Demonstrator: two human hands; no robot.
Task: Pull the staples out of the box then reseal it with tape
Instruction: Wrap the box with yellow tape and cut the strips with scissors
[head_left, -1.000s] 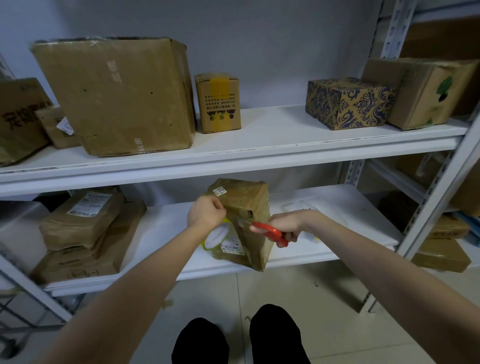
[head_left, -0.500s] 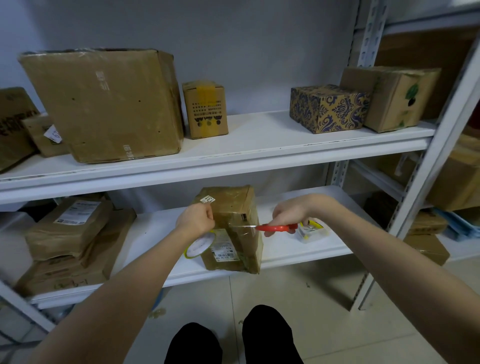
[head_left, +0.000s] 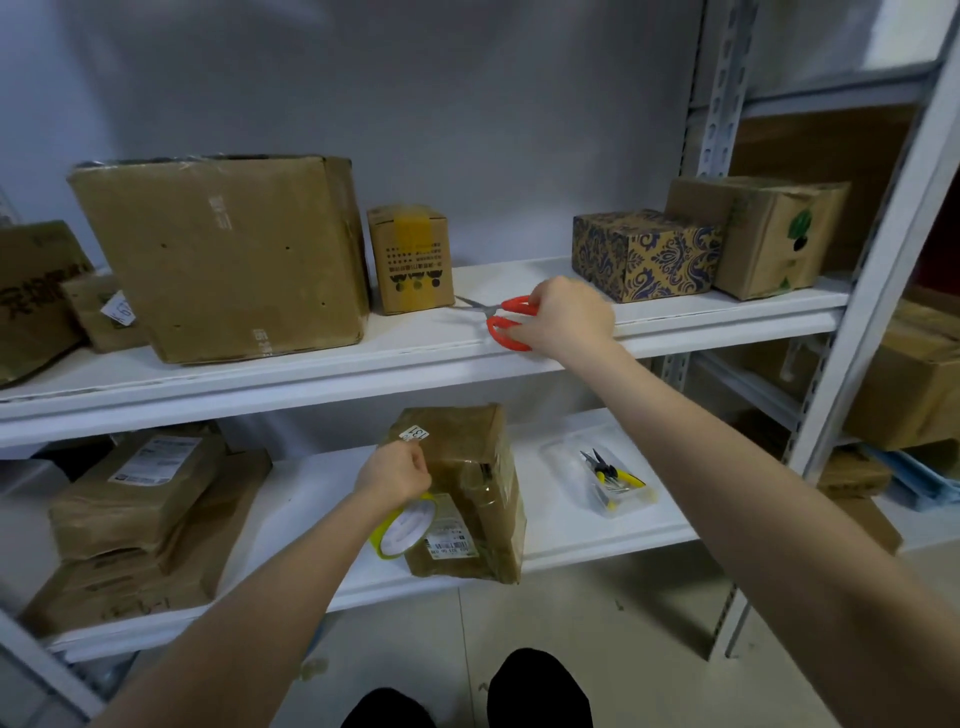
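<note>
We find the box (head_left: 462, 493) in the lower middle of the frame, standing on end on the lower shelf (head_left: 561, 535), its front corner close to the shelf's edge; it is brown cardboard wrapped in glossy clear tape, with a shipping label low on its near face and a small numbered sticker at its top left corner; we judge it light and fairly stiff, though the wrinkled wrapping suggests walls that give under a hard squeeze, and the tape will be slick under dry fingers. Our left hand (head_left: 395, 475) is curled closed against the box's upper left side and has hold of the roll of tape (head_left: 405, 525), yellow-rimmed with a white core, which hangs just beneath the knuckles and touches the box; whether the fingers also pinch a loose end of tape we cannot tell. Our right hand (head_left: 563, 319), in the middle right of the frame, is closed over the red handles of the scissors (head_left: 501, 319), whose blades lie almost shut and point left along the upper shelf (head_left: 311, 369), tips near a small printed carton (head_left: 410, 257). We would take the box by its cardboard edges and corners rather than the flat taped faces, steadying it from the top so it does not tip off the shelf; a pair of pliers (head_left: 605, 470) lies in a clear tray (head_left: 631, 499) to the right of the box, near but not touching it.
</note>
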